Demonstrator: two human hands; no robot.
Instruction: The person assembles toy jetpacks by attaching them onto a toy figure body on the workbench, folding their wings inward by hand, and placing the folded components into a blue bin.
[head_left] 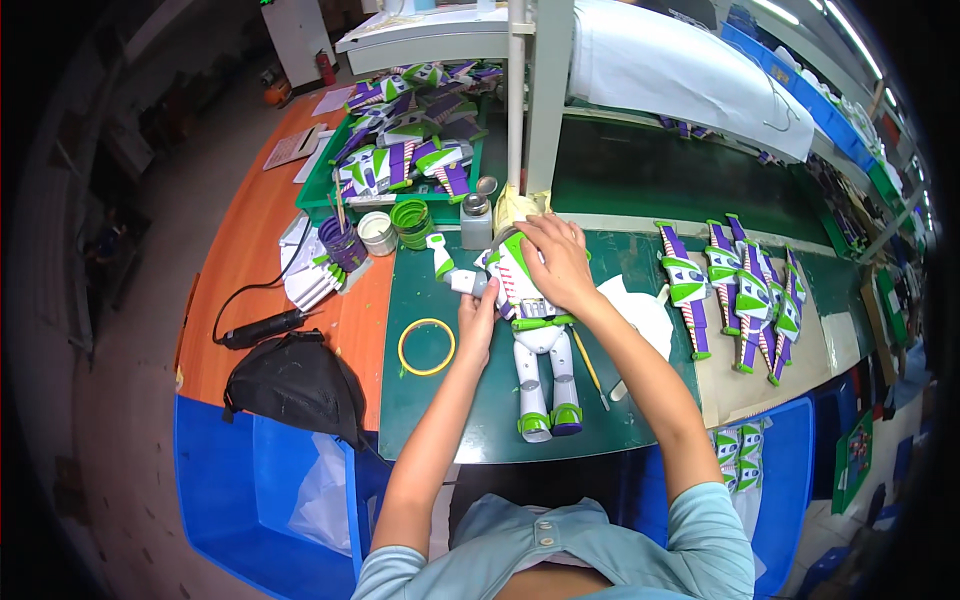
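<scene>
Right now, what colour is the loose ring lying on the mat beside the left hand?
Yellow: the ring lies flat on the green mat, seen clearly in the head view.
</scene>
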